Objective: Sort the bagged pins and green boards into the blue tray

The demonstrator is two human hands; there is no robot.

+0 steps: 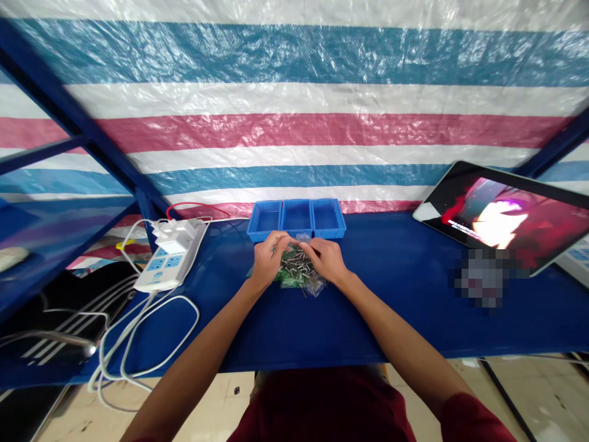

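My left hand [269,259] and my right hand [326,258] meet over a pile of thin metal pieces that look like screws or nails [299,265]. The fingers of both hands are bent and closed, with fingertips close together above the far side of the pile. Whatever is pinched there is too small to make out. Green plastic packets [291,282] and a clear plastic bag [316,286] lie under and around the metal pieces. Just beyond the hands, three joined blue bins [329,234] stand in a row; no contents show in them.
On the blue table [304,344], a white power strip [161,279] with plugs and looped white cables [196,319] sits at left. A tablet-like screen [519,215] leans at right, near a blurred patch. A striped plastic sheet [294,132] hangs behind.
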